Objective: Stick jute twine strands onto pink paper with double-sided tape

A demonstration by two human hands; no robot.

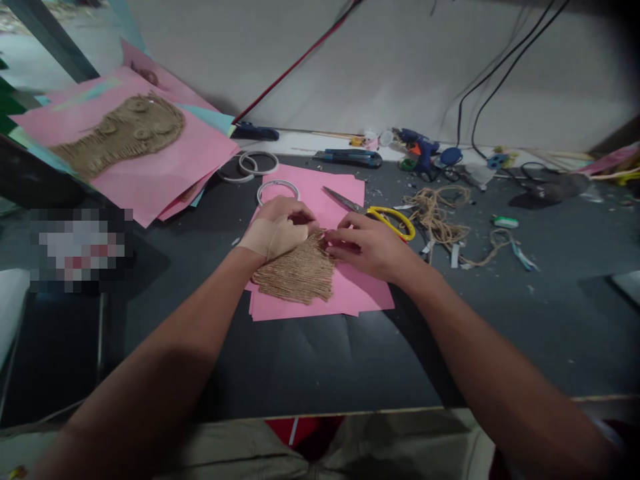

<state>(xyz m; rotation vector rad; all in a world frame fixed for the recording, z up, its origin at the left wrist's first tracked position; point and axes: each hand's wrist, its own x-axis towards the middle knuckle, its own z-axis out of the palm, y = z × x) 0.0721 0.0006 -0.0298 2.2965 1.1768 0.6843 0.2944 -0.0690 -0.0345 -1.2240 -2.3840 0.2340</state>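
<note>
A piece made of jute twine rows (297,270) lies on pink paper sheets (370,293) in front of me. My left hand (280,230), with a beige wrap around its palm and wrist, rests over the upper left of the piece, fingers bent and closed at its top edge. At the upper right edge of the twine, my right hand (365,243) has its fingers drawn together on the strand end. The fingertips of both hands are partly hidden. Scissors with yellow handles (393,220) lie just beyond my right hand, blades on the paper.
Loose jute twine (440,213) lies tangled at right. Behind are a blue cutter knife (350,157), a blue glue gun (423,150) and grey rings (259,162). Stacked coloured sheets (200,157) carrying a twine-covered shape (120,137) stand at left. Cables hang along the wall.
</note>
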